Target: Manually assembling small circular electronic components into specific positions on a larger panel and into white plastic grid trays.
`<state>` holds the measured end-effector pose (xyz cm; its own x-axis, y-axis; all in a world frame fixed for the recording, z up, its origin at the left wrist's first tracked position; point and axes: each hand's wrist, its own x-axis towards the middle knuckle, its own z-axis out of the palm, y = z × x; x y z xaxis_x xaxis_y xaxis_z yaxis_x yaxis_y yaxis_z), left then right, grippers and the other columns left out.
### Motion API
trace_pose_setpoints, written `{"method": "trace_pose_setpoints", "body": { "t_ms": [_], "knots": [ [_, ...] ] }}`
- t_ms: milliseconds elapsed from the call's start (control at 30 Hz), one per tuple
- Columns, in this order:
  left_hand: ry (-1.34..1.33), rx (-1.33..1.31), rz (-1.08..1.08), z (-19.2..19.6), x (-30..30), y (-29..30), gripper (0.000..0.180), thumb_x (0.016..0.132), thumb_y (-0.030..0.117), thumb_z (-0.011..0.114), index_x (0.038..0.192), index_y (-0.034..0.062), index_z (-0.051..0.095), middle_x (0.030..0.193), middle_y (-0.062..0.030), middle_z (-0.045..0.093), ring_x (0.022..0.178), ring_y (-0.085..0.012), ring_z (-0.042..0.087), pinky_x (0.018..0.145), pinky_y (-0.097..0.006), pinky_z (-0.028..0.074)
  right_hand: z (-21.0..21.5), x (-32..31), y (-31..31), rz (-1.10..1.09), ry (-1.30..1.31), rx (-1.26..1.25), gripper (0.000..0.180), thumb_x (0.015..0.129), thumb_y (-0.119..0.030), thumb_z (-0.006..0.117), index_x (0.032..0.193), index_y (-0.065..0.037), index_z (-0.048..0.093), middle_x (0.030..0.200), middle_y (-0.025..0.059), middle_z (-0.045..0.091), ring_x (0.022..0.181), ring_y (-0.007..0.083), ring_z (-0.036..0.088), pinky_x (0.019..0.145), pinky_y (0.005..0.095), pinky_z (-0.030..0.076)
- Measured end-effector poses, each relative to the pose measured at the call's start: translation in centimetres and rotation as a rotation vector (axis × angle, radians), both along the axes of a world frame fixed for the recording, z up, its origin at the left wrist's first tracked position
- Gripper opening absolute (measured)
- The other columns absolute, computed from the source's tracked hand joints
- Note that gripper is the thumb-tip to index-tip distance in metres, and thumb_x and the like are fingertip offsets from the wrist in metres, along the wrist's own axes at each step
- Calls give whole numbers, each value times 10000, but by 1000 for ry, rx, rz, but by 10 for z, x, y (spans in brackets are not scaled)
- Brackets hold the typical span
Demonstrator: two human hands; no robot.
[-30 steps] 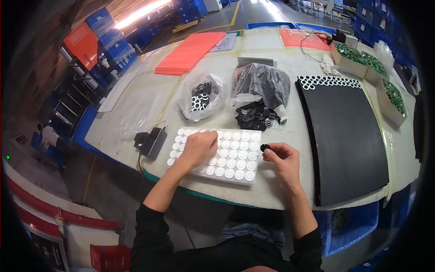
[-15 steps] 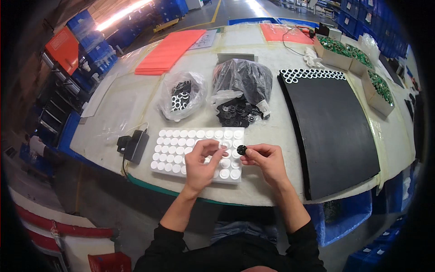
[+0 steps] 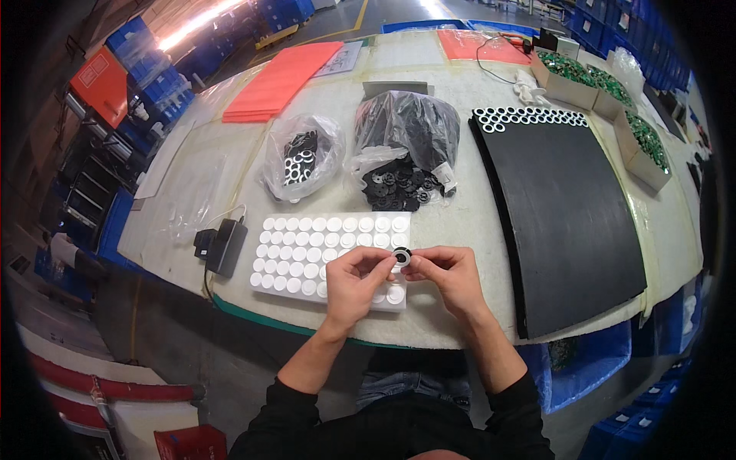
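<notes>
Black plastic shows first at the far left, where a small power adapter [image 3: 222,247] lies on the pale surface [image 3: 491,222] just beside a white tray [image 3: 331,253] of round white caps set in rows. Behind the tray sit 2 clear bags: a smaller bag [image 3: 300,157] with black and white rings, and a larger bag [image 3: 410,126] spilling black discs [image 3: 399,188] toward the tray. Over the tray's right end, the left hand [image 3: 354,280] and the right hand [image 3: 452,277] meet, fingers curled nearly closed, both pinching 1 small ring piece [image 3: 402,257], black with a white centre, held just above the tray's right edge. To do this step well, I judge the piece should be kept level between the fingertips of both hands and pressed squarely, so the parts seat evenly and nothing drops among the caps below. Further right lies a large black mat [image 3: 567,222] with 2 rows of white rings [image 3: 529,117] along its far edge; its near corner overhangs the surface's front rim. Open room is a bare strip between tray and mat, which looks the safest path; the front edge is close under the wrists, so a dropped piece could roll off.
</notes>
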<state>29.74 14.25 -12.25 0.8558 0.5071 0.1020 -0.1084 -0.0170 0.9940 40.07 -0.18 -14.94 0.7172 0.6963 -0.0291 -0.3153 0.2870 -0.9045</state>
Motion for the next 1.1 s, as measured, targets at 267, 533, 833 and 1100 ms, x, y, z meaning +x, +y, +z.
{"method": "trace_pose_setpoints", "body": {
  "t_ms": [267, 533, 833, 1100],
  "knots": [
    [-48, 51, 7, -1, 3, -3, 101, 893, -1, 678, 982, -31, 640, 950, -61, 685, 851, -104, 648, 750, -237, 518, -1, -1, 1, 24, 0, 34, 183, 913, -39, 666, 1050, 79, 697, 941, 159, 719, 839, 196, 709, 766, 301, 595],
    [-16, 81, 49, -4, -2, -4, 105, 894, -6, 670, 982, -47, 629, 903, -78, 683, 791, -95, 635, 699, -228, 521, 3, -4, 2, 25, 34, 33, 172, 896, -14, 677, 1029, 93, 689, 921, 170, 717, 805, 201, 710, 743, 314, 605],
    [-44, -92, 26, 6, -3, -5, 107, 896, 0, 671, 985, -56, 650, 879, -94, 688, 742, -105, 635, 659, -231, 530, 3, -5, 0, 25, -68, 0, 159, 897, -11, 675, 1013, 96, 692, 903, 169, 718, 780, 197, 709, 717, 300, 603],
    [-7, -168, -63, 1, -5, -1, 139, 907, 10, 651, 1023, -65, 666, 903, -113, 695, 714, -132, 649, 632, -249, 546, -2, -10, -1, 64, -129, 0, 151, 895, -55, 687, 976, 71, 701, 843, 94, 717, 774, 134, 684, 724, 260, 560]
  ]
}}
